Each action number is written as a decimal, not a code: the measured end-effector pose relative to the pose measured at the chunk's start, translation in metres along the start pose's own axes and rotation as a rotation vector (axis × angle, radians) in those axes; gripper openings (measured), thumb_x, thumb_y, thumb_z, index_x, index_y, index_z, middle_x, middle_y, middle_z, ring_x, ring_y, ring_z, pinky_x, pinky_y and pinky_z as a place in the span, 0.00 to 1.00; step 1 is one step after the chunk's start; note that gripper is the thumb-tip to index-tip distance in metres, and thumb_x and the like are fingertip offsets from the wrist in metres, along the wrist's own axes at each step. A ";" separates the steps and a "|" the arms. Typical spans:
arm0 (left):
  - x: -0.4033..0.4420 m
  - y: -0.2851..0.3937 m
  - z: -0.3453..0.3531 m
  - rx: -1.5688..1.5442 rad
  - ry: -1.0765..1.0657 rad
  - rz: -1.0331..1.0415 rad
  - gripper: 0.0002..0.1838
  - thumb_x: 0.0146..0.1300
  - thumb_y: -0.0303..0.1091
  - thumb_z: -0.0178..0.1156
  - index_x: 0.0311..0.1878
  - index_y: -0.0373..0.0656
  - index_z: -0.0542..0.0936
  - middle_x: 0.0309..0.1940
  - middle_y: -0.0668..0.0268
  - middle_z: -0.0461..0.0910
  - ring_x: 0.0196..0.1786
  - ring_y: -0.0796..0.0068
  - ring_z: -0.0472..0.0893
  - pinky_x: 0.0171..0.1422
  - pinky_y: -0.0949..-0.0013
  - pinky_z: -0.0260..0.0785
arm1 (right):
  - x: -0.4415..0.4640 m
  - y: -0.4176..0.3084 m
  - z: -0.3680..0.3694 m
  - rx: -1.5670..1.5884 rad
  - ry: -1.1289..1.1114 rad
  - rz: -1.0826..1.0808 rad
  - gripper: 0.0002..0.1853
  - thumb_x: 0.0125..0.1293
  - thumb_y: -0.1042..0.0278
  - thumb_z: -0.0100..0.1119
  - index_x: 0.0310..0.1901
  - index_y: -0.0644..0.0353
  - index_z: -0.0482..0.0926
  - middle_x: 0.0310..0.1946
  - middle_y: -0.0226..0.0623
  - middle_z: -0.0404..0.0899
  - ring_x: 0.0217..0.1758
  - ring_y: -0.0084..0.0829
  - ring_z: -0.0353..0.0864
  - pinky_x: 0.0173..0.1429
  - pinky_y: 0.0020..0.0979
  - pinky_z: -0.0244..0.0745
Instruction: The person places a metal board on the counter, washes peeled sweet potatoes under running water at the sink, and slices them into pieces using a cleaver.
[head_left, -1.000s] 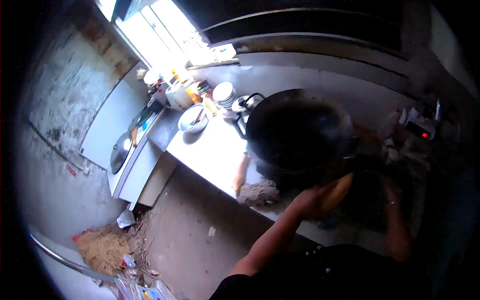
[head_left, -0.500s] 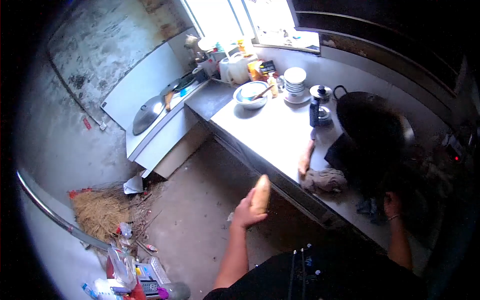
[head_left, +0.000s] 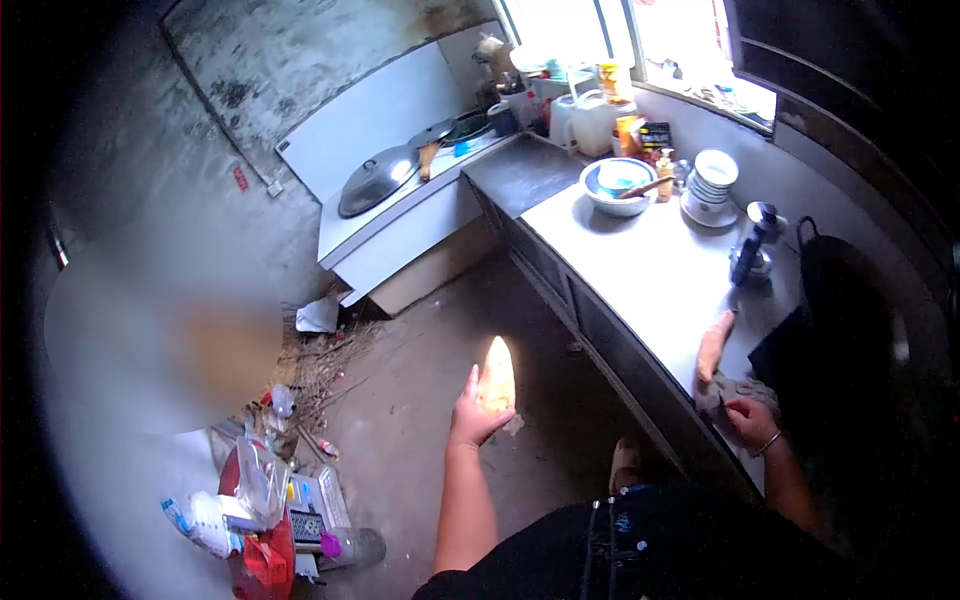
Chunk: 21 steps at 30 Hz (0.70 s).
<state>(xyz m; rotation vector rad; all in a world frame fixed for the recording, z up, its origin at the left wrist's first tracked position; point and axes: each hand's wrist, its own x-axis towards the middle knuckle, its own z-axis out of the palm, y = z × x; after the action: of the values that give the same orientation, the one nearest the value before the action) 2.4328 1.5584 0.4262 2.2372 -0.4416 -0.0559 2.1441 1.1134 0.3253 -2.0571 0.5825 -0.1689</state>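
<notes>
In my left hand (head_left: 480, 412) is a long, tapered, pale-tan root that looks like a sweet potato (head_left: 498, 372), held tip up over the floor with the fingers wrapped round its lower part. My right hand (head_left: 752, 420) is at the counter's front edge, its fingers curled on a crumpled grey cloth (head_left: 735, 390). Just beyond the cloth lies another long, orange-pink root (head_left: 714, 345) on the white counter (head_left: 640, 265). A black-handled tool (head_left: 757, 245) stands behind it, partly covering a metal container. The dark wok (head_left: 850, 300) sits to the right, mostly in shadow.
Farther along the counter are a white basin (head_left: 617, 205), a stack of bowls (head_left: 712, 180) and several bottles. A domed metal lid (head_left: 380, 180) rests on the stove at the back left. Clutter and a red container (head_left: 270, 560) occupy the lower left. A blurred patch covers the left side.
My right hand has moved left from the dark area by the wok onto the grey cloth. My left hand still holds the tan root, now more upright. The view has turned left.
</notes>
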 end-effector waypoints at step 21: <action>0.317 0.019 0.075 0.049 -0.071 -0.104 0.54 0.31 0.32 0.74 0.67 0.44 0.58 0.52 0.52 0.74 0.53 0.60 0.76 0.59 0.65 0.68 | 0.163 -0.061 0.016 -0.558 0.387 0.116 0.21 0.49 0.69 0.58 0.47 0.64 0.73 0.59 0.55 0.61 0.59 0.53 0.62 0.65 0.46 0.56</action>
<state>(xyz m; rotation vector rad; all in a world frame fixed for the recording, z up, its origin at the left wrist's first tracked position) 2.7099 1.3868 0.4262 2.3105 -0.3681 -0.1816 2.3126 1.0758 0.3499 -2.5373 1.0809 -0.3748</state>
